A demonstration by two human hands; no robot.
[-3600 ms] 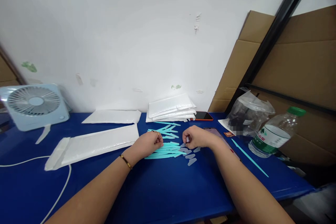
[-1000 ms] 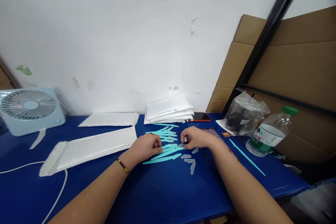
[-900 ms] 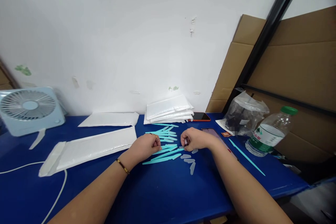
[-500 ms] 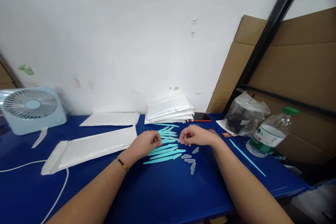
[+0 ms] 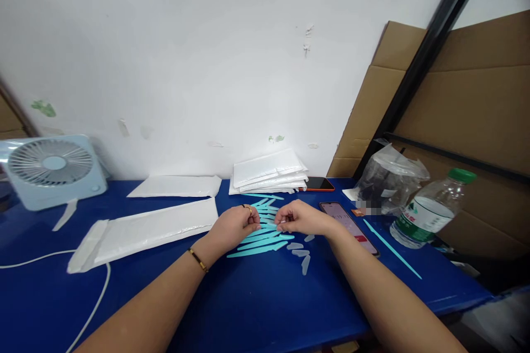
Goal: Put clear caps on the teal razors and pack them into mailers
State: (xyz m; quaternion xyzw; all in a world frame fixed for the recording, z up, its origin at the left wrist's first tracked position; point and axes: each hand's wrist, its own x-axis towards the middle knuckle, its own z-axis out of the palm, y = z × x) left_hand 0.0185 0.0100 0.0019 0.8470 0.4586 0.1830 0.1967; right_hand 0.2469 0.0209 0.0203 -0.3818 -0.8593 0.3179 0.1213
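Observation:
Above a pile of slim turquoise sticks (image 5: 260,243), shaped like eyebrow razors, my two hands are close together. My left hand (image 5: 238,227) is closed in a pinch on one turquoise stick (image 5: 269,226). Facing it, my right hand (image 5: 300,218) pinches a small translucent cap at that stick's right end; the fingertips largely hide the cap. Several loose translucent caps (image 5: 300,252) lie just below my right hand. More turquoise sticks fan out behind and between the hands.
White padded mailers (image 5: 269,170) are stacked by the wall; a longer mailer (image 5: 157,231) lies left. A phone (image 5: 348,226) rests under my right forearm, another phone (image 5: 319,183) behind. Rightward are a lone turquoise stick (image 5: 391,248), bagged cup (image 5: 383,182) and bottle (image 5: 426,212). A fan (image 5: 53,168) stands left.
My right hand has moved left, bringing the translucent cap up to my left hand. The phone beneath my right forearm now shows more fully, with its screen lit.

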